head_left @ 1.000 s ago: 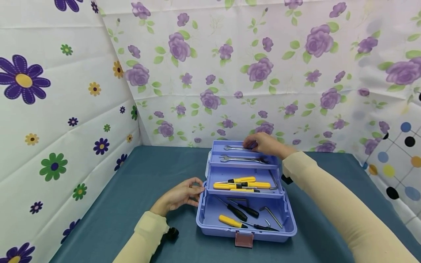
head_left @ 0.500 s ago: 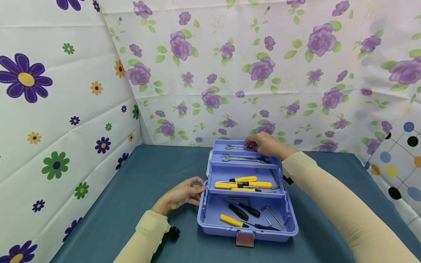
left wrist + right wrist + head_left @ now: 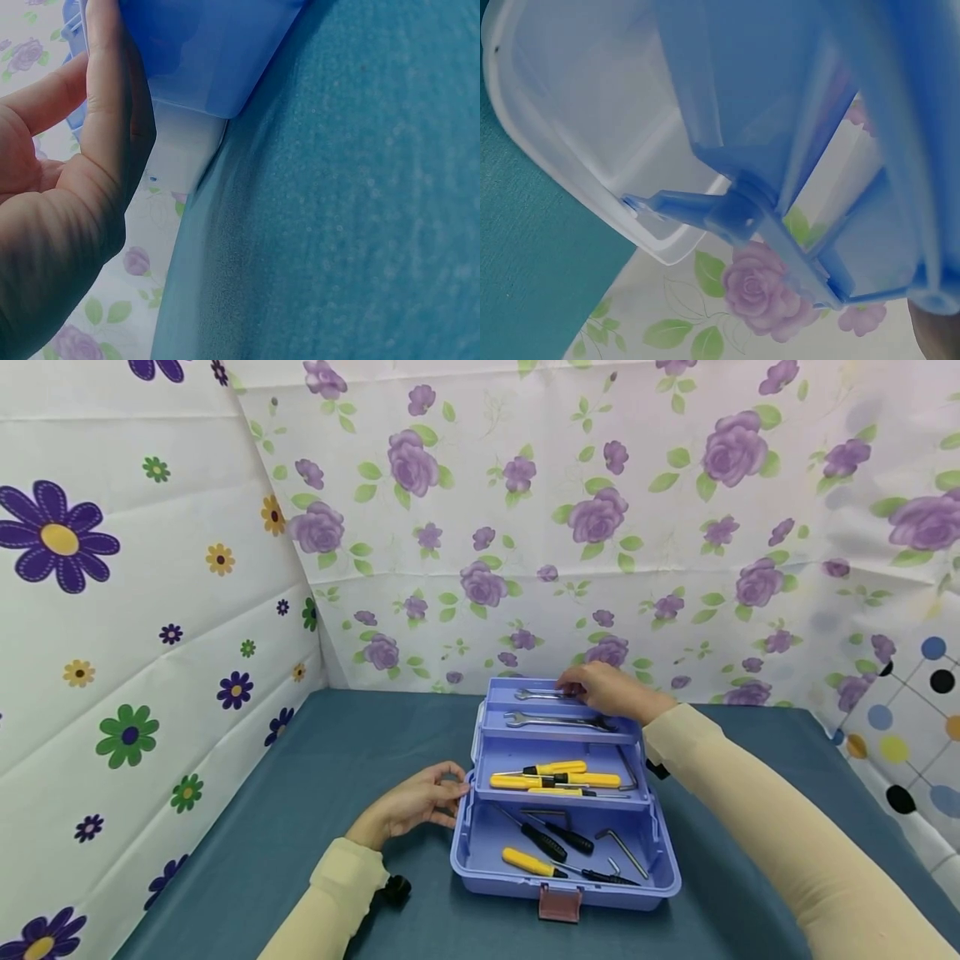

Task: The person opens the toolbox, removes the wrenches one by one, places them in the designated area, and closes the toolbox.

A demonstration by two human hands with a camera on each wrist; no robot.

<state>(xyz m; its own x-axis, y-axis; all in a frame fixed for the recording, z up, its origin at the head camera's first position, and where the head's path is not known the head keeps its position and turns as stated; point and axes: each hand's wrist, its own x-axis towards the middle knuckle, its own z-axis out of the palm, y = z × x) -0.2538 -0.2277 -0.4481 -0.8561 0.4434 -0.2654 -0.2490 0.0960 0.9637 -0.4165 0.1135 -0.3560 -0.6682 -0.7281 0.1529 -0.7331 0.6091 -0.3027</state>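
A blue toolbox (image 3: pixel 468 877) stands unfolded on the table, its trays stepped up toward the back. My right hand (image 3: pixel 611 689) reaches into the top tray, fingers bent down around the right end of a small open-end wrench (image 3: pixel 532 695); the fingertips are partly hidden. Just in front lies a larger wrench (image 3: pixel 555 721). My left hand (image 3: pixel 416 802) touches the box's left side near the rim, and in the left wrist view its fingers (image 3: pixel 105 90) lie fairly straight along the wall. Yellow-handled screwdrivers (image 3: pixel 592 781) fill the middle tray, beside a hex key (image 3: pixel 627 768).
The bottom compartment holds black-handled screwdrivers (image 3: pixel 543 842), a yellow-handled screwdriver (image 3: pixel 528 862) and an L-shaped hex key (image 3: pixel 626 853). A brown latch (image 3: pixel 559 904) hangs at the front. Behind the teal table (image 3: pixel 375 735) rises a flowered cloth (image 3: pixel 465 510). The right wrist view shows hinge arms (image 3: pixel 705 214) and the whitish lid (image 3: pixel 577 142).
The head view has shifted slightly. Both hands keep their places, left at the box's side and right at the small wrench; the tools lie as before.
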